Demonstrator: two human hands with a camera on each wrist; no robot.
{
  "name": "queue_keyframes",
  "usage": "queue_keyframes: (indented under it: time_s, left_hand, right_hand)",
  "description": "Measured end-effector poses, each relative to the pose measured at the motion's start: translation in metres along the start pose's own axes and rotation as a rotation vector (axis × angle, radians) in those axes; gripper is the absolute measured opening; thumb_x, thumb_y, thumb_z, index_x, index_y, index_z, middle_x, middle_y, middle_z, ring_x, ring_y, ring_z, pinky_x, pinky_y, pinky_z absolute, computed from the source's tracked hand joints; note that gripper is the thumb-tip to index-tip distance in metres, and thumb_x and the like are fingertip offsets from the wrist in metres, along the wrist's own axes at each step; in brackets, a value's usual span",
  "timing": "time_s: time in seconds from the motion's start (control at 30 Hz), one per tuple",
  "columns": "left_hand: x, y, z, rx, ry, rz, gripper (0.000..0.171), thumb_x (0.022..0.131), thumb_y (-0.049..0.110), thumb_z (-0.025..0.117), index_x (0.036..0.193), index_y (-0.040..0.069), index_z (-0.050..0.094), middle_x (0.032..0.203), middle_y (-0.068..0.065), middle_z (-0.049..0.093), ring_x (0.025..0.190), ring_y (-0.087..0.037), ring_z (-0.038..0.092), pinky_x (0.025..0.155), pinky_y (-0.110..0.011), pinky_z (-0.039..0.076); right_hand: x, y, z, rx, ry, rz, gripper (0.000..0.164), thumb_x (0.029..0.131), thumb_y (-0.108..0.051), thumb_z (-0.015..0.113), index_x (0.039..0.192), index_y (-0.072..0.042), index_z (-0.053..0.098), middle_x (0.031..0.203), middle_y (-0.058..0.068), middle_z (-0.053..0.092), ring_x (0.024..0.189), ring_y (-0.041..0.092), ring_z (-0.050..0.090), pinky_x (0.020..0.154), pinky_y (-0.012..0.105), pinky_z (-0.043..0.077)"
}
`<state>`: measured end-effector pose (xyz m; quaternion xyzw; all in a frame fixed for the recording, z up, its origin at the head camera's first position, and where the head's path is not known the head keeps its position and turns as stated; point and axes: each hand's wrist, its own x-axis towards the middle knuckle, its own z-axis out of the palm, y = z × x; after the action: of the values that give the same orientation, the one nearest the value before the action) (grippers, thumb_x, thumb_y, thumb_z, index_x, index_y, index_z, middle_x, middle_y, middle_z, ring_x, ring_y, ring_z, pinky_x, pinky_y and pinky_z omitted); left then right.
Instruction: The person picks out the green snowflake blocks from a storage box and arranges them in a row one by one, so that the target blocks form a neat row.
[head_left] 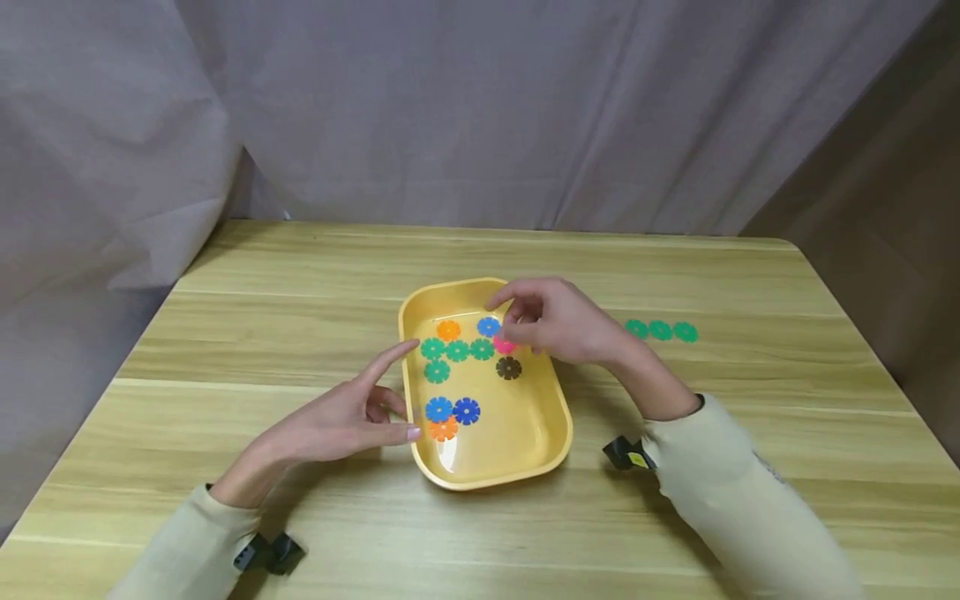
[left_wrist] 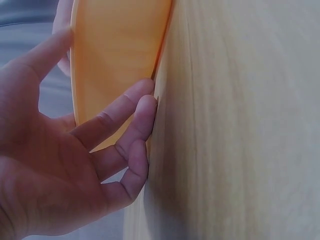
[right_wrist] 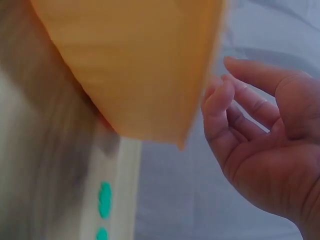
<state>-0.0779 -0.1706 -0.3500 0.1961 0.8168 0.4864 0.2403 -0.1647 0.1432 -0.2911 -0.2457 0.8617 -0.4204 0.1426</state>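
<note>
I have one yellow tray (head_left: 517, 437) before me on the wooden table (head_left: 787, 375), and in it I count eleven flower-shaped discs: four green (head_left: 457, 350), two orange (head_left: 447, 331), three blue (head_left: 467, 411), one pink (head_left: 503, 347) and one dark brown (head_left: 508, 367). Eight lie toward the far end; the other three, two blue and one orange, sit together nearer me. Three more green discs (head_left: 661, 331) lie in a row on the table, right of the tray. My left hand (head_left: 337, 418) rests at the tray's left side, thumb and index finger spread wide along the rim, grasping nothing. My right hand (head_left: 566, 321) hovers over the far right, index finger and thumb apart, the others loosely bent, with nothing visible between them; I cannot tell whether my thumb touches the partly hidden pink disc.
</note>
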Motion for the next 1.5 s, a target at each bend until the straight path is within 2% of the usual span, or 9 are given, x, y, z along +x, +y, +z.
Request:
queue_keyframes:
  time_s: [0.13,0.27,0.37,0.53,0.73,0.93,1.17,1.37,1.5]
  left_hand:
    - [0.001,0.000,0.000,-0.004,-0.002,-0.004,0.104,0.095,0.031,0.081,0.170,0.033,0.010,0.110,-0.009,0.075,0.086,-0.024,0.069,0.077,-0.031,0.055]
    - [0.001,0.001,0.001,-0.006,-0.003,-0.005,0.100,0.095,0.031,0.081,0.169,0.032,0.013,0.109,-0.009,0.076,0.085,-0.024,0.069,0.075,-0.031,0.054]
    - [0.002,0.000,0.001,-0.011,-0.002,-0.008,0.095,0.096,0.031,0.081,0.167,0.030,0.018,0.109,-0.009,0.076,0.086,-0.024,0.070,0.076,-0.031,0.053]
    - [0.002,-0.001,0.002,-0.035,-0.005,-0.015,0.085,0.097,0.033,0.080,0.162,0.031,0.026,0.110,-0.007,0.077,0.091,-0.026,0.072,0.081,-0.033,0.055]
    - [0.004,-0.001,0.002,-0.037,-0.018,-0.017,0.079,0.097,0.034,0.079,0.159,0.033,0.030,0.111,-0.004,0.077,0.093,-0.025,0.073,0.082,-0.033,0.055]
    - [0.005,0.000,0.003,-0.025,-0.024,-0.010,0.079,0.098,0.034,0.078,0.160,0.032,0.030,0.112,-0.006,0.077,0.094,-0.024,0.073,0.083,-0.034,0.055]
    - [0.004,0.002,0.002,-0.007,-0.029,0.015,0.080,0.099,0.032,0.077,0.162,0.027,0.028,0.112,-0.008,0.077,0.094,-0.023,0.074,0.083,-0.035,0.056]
    - [0.004,0.003,0.002,-0.014,-0.023,-0.004,0.080,0.098,0.034,0.078,0.161,0.029,0.029,0.111,-0.005,0.077,0.093,-0.023,0.074,0.083,-0.034,0.055]
    - [0.005,0.003,0.002,-0.024,-0.023,-0.018,0.081,0.097,0.034,0.079,0.161,0.031,0.029,0.111,-0.003,0.077,0.094,-0.023,0.074,0.085,-0.035,0.055]
  right_hand:
    - [0.008,-0.001,0.015,0.039,-0.076,-0.009,0.030,0.094,-0.004,0.074,0.123,-0.003,0.071,0.087,0.013,0.071,0.069,0.031,0.065,0.064,0.033,0.054]
    - [0.015,-0.002,0.026,0.004,-0.115,-0.024,0.031,0.094,-0.006,0.074,0.124,-0.001,0.071,0.087,0.005,0.072,0.075,0.022,0.066,0.071,0.031,0.054]
    - [0.020,-0.004,0.032,-0.033,-0.134,-0.044,0.030,0.094,-0.007,0.073,0.124,-0.002,0.072,0.087,0.003,0.073,0.073,0.014,0.063,0.070,0.029,0.052]
    - [0.029,-0.002,0.043,-0.060,-0.179,-0.052,0.028,0.094,-0.005,0.073,0.122,-0.001,0.073,0.087,0.005,0.074,0.064,0.011,0.058,0.060,0.026,0.048]
    - [0.037,0.000,0.055,-0.160,-0.191,-0.036,0.029,0.090,-0.005,0.075,0.119,-0.005,0.076,0.086,0.002,0.074,0.069,0.008,0.059,0.068,0.023,0.049]
    - [0.040,0.003,0.062,-0.190,-0.210,-0.014,0.028,0.089,-0.003,0.075,0.117,-0.007,0.077,0.075,-0.004,0.068,0.063,0.006,0.054,0.067,0.022,0.045]
    - [0.042,0.006,0.065,-0.173,-0.248,-0.044,0.030,0.089,-0.005,0.078,0.118,-0.010,0.078,0.064,-0.007,0.057,0.057,0.006,0.047,0.061,0.022,0.040]
    - [0.043,0.004,0.067,-0.175,-0.261,-0.030,0.031,0.091,-0.007,0.078,0.122,-0.012,0.077,0.059,-0.008,0.053,0.053,0.005,0.044,0.058,0.021,0.037]
    - [0.043,0.004,0.068,-0.225,-0.268,-0.040,0.032,0.092,-0.009,0.077,0.124,-0.013,0.077,0.059,-0.008,0.051,0.052,0.005,0.043,0.057,0.020,0.036]
